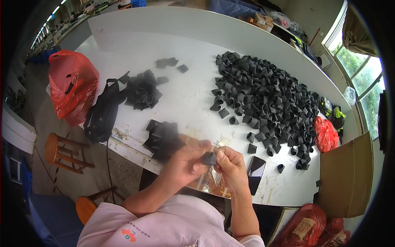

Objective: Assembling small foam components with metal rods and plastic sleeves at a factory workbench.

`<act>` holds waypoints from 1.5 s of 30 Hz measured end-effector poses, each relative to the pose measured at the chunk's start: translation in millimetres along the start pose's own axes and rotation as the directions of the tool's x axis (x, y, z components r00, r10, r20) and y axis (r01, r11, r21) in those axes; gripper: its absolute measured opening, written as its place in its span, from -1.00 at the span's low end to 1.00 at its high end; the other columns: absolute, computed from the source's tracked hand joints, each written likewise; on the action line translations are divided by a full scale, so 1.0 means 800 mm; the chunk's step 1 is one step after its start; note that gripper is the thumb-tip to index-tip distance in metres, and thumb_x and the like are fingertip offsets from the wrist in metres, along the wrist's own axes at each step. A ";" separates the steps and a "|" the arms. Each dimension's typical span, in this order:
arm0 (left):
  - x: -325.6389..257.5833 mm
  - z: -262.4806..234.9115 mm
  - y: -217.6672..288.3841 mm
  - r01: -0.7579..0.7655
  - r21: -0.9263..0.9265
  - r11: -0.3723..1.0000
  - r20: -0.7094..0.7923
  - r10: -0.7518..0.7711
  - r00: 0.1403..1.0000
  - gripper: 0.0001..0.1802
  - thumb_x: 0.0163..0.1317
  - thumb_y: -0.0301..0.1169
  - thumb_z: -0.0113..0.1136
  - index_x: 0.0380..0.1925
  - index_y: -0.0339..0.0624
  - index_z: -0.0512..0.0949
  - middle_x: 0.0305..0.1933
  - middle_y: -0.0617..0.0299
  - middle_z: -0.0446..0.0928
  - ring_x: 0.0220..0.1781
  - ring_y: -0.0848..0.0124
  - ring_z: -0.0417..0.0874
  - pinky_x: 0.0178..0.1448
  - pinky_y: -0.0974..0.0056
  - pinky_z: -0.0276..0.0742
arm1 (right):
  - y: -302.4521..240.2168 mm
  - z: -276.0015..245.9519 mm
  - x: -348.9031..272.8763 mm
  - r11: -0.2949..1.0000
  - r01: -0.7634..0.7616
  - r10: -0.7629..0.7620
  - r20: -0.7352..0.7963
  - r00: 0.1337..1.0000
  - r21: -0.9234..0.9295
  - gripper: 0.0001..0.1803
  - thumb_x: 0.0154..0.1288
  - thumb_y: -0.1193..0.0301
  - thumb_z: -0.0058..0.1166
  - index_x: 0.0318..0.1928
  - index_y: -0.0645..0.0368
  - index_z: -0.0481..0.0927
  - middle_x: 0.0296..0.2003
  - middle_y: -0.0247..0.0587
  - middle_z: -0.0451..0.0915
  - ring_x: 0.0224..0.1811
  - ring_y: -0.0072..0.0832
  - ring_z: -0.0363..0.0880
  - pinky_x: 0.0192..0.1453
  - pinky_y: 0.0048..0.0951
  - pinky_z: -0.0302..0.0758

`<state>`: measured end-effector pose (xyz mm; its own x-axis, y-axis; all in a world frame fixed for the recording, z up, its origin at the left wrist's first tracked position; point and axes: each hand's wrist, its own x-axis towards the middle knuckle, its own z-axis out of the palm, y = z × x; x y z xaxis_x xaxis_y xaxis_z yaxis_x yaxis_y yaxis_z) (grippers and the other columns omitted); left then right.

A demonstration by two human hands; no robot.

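My left hand [186, 161] and my right hand [231, 168] meet over the table's front edge. Both pinch a small black piece [210, 158] that looks like folded sheet or fabric; its exact kind I cannot make out. Just beyond my left hand lies a stack of flat black pieces [161, 138]. A second loose stack of flat black pieces [142, 91] sits farther back on the left. A broad heap of black folded pieces [263, 92], many with a round opening, spreads over the right side. Beneath my hands is a brown taped sheet [200, 181].
Beside my right hand rests a dark phone [256, 175]. A red plastic bag [74, 86] and a black bag [103, 111] stand at the left edge. On the right are a smaller red bag [326, 133] and a cardboard panel [346, 177]. A low white partition [173, 24] closes the back.
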<state>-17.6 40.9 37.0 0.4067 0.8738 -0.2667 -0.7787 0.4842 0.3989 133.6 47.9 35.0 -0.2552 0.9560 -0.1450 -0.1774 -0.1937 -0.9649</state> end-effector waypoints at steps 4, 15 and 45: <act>0.003 -0.014 -0.009 0.097 -0.142 0.985 0.016 -0.095 0.995 -0.85 0.18 -0.53 0.00 -0.22 -0.21 0.41 -0.46 0.24 0.45 -0.66 0.62 0.29 -0.59 0.55 0.20 | 0.036 -0.007 0.005 0.987 -0.023 0.018 0.036 0.999 0.157 -0.66 0.27 0.16 -0.04 -0.44 0.20 0.48 -0.65 -0.49 0.30 -0.62 -0.73 0.18 -0.60 -0.64 0.10; 0.003 0.009 0.004 -0.603 0.790 0.111 0.504 0.442 0.742 -0.90 0.06 -0.53 0.18 -0.38 -0.25 0.54 -0.28 0.15 0.49 -0.16 0.45 0.41 -0.06 0.40 0.34 | 0.012 0.003 -0.020 0.647 0.421 -0.597 -0.079 0.798 -0.636 -0.70 0.22 0.25 0.03 -0.32 0.29 0.45 -0.52 -0.30 0.40 -0.54 -0.59 0.29 -0.52 -0.56 0.24; 0.008 0.011 0.015 -0.620 0.779 -0.098 0.591 0.446 0.672 -0.90 0.00 -0.55 0.22 -0.43 -0.25 0.55 -0.45 0.22 0.49 -0.32 0.36 0.48 -0.24 0.36 0.40 | 0.015 -0.004 -0.004 0.731 0.490 -0.563 -0.016 0.826 -0.475 -0.88 0.02 0.59 0.17 -0.50 0.30 0.47 -0.56 -0.32 0.42 -0.53 -0.63 0.30 -0.46 -0.65 0.24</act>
<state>-20.2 52.7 47.4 0.2079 0.8300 0.5176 0.1963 -0.5538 0.8092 135.7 43.6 23.2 -0.0960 0.9022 0.4204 0.1973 0.4313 -0.8804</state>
